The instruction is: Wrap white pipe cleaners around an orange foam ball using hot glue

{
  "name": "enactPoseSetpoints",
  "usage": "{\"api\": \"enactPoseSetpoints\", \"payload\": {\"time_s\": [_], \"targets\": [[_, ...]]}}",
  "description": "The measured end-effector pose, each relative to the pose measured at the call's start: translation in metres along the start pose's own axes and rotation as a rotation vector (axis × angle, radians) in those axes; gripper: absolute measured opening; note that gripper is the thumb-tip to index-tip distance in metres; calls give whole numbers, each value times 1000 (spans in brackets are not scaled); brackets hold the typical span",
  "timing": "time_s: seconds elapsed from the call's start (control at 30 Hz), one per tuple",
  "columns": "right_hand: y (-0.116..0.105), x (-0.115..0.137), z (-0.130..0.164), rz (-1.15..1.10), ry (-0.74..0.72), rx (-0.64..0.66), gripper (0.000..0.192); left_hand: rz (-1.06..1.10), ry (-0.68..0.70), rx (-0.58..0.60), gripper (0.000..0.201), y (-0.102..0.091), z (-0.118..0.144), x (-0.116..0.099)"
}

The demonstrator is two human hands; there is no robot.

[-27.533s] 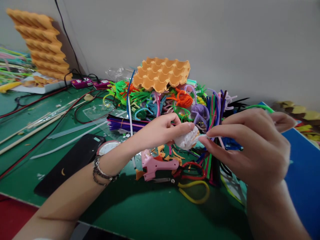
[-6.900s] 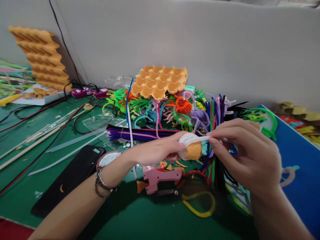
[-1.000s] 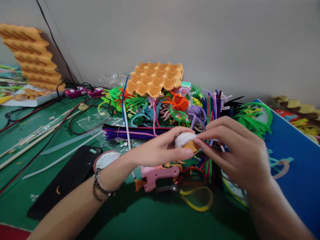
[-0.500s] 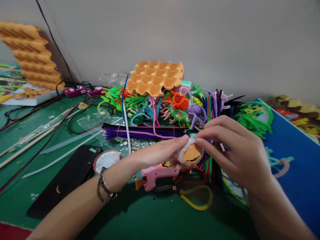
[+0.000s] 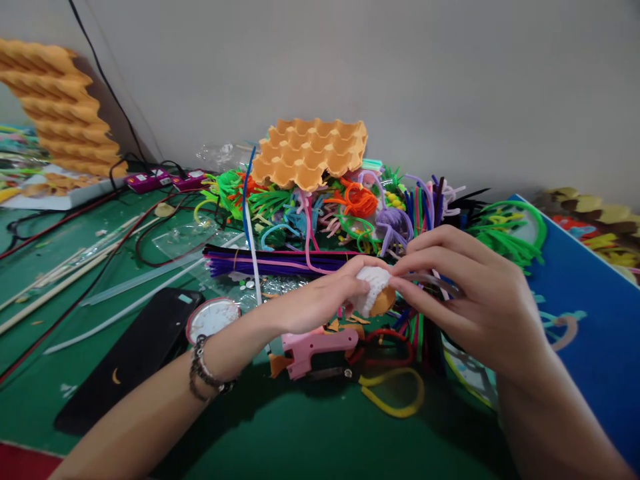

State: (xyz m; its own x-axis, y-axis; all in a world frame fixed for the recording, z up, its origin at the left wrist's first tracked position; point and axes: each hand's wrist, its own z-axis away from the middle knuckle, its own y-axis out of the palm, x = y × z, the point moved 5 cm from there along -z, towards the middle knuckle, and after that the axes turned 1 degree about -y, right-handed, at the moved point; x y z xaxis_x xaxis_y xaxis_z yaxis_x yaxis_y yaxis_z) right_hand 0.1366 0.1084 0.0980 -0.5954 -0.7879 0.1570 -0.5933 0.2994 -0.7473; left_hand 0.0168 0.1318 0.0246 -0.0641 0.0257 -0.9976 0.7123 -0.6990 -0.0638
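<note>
My left hand [image 5: 333, 293] is closed around a small orange egg-carton cup [image 5: 384, 303]. White fuzzy pipe cleaner [image 5: 373, 281] wraps the cup's side in rows. With thumb and fingertips together, my right hand [image 5: 465, 293] pinches at the cup's right edge. A pale strand, apparently the pipe cleaner's loose end, runs from those fingertips under the palm. Below the hands lie a pink glue gun [image 5: 320, 350] and scissors with one red and one yellow handle [image 5: 395, 400].
Behind the hands, an orange egg carton [image 5: 313, 153] rests on heaped pipe-cleaner pieces. A bundle of purple and black pipe cleaners [image 5: 270, 262] lies in front. Left are a black phone [image 5: 133, 360], a round white lid [image 5: 213, 320] and sticks [image 5: 65, 287]. A blue board [image 5: 590, 333] is at right.
The cup has turned in my left hand: its open orange face showed before, and now the white-wrapped side faces me. My left fingers have shifted over its top.
</note>
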Motion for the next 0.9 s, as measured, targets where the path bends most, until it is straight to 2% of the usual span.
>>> {"api": "enactPoseSetpoints", "payload": {"time_s": [0.17,0.33,0.7,0.8,0.9], "targets": [[0,1,1,-35,-3,13,8,-170,88,3,33,3,6,-11],[0,4,0,-54,-32,15,10,-315,209,-59,32,3,9,-19],[-9,2,0,-4,13,-15,6,-373,301,-167,29,-3,11,-23],[-10,2,0,-41,17,19,7,-399,336,-153,32,-2,12,-23],[-7,2,1,-64,62,64,11,-465,436,-182,34,-2,13,-26]]}}
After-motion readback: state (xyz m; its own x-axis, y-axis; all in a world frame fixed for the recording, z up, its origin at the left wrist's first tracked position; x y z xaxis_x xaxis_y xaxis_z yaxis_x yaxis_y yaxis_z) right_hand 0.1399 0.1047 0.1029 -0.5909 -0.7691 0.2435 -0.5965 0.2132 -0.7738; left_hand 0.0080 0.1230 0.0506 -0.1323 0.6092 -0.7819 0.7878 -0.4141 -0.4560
